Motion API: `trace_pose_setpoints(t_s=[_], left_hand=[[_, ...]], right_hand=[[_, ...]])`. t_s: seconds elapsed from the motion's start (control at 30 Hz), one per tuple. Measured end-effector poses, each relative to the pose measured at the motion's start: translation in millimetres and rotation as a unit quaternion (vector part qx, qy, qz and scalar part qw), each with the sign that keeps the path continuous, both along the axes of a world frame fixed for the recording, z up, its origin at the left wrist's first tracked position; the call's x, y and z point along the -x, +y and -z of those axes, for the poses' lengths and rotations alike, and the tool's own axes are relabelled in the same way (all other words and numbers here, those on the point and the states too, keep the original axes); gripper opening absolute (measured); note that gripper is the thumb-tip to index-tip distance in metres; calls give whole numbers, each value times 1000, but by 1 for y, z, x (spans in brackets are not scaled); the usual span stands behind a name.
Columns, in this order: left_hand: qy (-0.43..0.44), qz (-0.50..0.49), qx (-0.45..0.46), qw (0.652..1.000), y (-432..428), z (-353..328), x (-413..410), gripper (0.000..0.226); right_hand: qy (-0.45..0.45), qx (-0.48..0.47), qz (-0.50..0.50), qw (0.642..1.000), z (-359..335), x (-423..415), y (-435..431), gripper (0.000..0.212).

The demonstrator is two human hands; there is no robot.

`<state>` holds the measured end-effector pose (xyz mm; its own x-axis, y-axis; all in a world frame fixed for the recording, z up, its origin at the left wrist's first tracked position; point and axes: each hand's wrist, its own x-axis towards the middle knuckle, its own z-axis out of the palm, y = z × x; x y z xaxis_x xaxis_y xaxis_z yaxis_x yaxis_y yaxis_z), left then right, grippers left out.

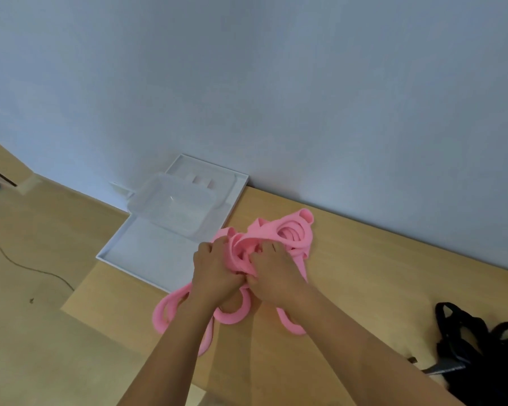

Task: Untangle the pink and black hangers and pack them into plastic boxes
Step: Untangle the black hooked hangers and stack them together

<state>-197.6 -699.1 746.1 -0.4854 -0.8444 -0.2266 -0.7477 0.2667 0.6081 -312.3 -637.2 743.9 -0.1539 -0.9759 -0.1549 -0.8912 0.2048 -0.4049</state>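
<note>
Pink hangers, soft foam-like loops and strips, lie knotted in one bundle on a light wooden table, near its left end and not far from the wall. Several loops trail off the bundle toward the person, and a coiled clump sits at its far side.

Both bare hands are dug into the middle of the bundle, touching each other at the thumbs. The left hand has its fingers curled round a fold of pink. The right hand has its fingers clamped into the folds just beside it. It looks as though the person is working the knot apart.

Black hangers, a dark heap of similar loops, sit well apart at the table's right near edge. No hand touches them, and they seem still bunched together.

A clear, rectangular plastic box stands just left of the pink bundle, on a flat white tray pushed against the pale grey wall. The box appears to hold nothing yet. Only this one box can be made out.

Judging by this, the task is at an early stage: the pink tangle is only being loosened, no hanger lies free or packed, and the black heap remains to be sorted.

To the left, below the table, a thin dark cable trails over the wooden floor.
</note>
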Motion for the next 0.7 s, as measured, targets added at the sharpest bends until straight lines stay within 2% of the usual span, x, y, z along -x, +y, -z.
trace_pose_setpoints(t_s=[0.13,0.37,0.53,0.7], left_hand=[[-18,-24,61,998,5,-9,10,69],[-6,133,121,984,44,-27,70,52],[22,282,109,953,98,-20,119,49],[-53,367,32,928,165,-16,166,48]], right_hand=[[-79,32,24,996,-15,10,10,23],[-66,11,165,984,-26,58,68,28],[-67,34,295,953,-27,95,144,33],[-99,74,416,901,-39,118,219,30]])
